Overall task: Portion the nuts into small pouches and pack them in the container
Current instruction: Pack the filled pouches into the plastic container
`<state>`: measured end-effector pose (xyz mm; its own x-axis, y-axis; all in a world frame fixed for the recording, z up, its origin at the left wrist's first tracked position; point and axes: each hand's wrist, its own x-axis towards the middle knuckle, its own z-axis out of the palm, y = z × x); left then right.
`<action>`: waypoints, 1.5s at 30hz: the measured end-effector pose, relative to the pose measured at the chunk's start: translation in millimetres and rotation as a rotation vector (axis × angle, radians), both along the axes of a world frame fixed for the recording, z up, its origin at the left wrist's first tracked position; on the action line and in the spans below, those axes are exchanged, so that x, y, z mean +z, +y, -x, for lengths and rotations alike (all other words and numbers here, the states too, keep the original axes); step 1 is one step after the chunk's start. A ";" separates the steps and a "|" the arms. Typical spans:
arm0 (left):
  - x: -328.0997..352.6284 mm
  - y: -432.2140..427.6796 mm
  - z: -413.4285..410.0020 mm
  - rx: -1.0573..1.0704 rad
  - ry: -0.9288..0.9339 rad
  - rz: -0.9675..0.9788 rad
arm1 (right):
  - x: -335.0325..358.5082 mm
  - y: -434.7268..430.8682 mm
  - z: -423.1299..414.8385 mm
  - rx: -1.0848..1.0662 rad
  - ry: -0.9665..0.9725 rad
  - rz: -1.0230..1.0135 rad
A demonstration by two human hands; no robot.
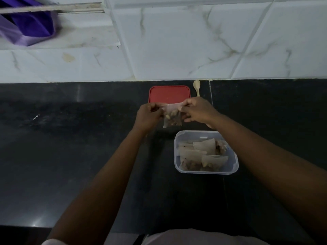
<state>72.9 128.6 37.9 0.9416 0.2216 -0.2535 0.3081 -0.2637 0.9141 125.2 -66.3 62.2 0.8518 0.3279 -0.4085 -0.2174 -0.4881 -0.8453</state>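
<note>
**Both hands hold one nut pouch above the desk**

The left hand (147, 115) and the right hand (198, 110) each pinch an upper corner of one small clear pouch (172, 117), stretching its top edge between them. It hangs off the surface, with nuts (174, 120) in pale and brown tones gathered in its lower half.

Just near and right of it stands one clear rectangular container (205, 172), open, partly under the right forearm. Filled pouches (203, 147) lie overlapping inside; four can be made out, though the exact count cannot be told.

One red lid (169, 93) lies flat on the far side of the held pouch, close to the wall. One pale spoon (197, 87) lies just right of the lid, bowl toward the wall.

The desk (70, 147) is black polished stone with a seam running right of the spoon. The wall (177, 41) behind is white marble-veined tile. Purple cloth (30, 27) hangs over a ledge at far left.
</note>
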 end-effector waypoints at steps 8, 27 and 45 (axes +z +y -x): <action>55.4 -46.8 34.4 -0.231 -0.151 0.049 | 58.4 -66.9 51.8 -0.044 -0.036 -0.085; 6.0 -91.6 98.8 -0.519 -0.017 -0.471 | -4.7 -96.0 120.3 0.213 -0.087 0.370; -5.6 -92.5 89.7 -0.579 -0.143 -0.725 | -18.5 -86.6 126.8 0.125 -0.373 0.542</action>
